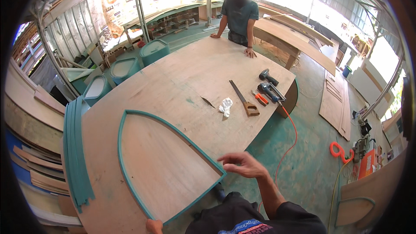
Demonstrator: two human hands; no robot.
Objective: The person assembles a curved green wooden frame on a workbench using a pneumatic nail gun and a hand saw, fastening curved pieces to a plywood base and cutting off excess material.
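A teal frame (120,143) shaped like a pointed arch lies flat on a large plywood worktable (173,78), at its near side. My left hand (154,226) closes on the frame's near left corner; part of the hand is cut off by the lower edge. Around the frame's right corner hovers my right hand (245,165), thumb and fingers apart, with nothing visible in it. Farther off on the table lie a handsaw (243,97), a crumpled white cloth (225,107), orange-handled pliers (260,98), a nail gun (271,92) with an orange hose, and a cordless drill (268,77).
A person (239,21) leans both hands on the table's far edge. Teal strips (77,151) are stacked along the left. Several teal tubs (154,52) stand beyond. The orange air hose (295,135) drops to the green floor at right. A drill bit (208,102) lies mid-table.
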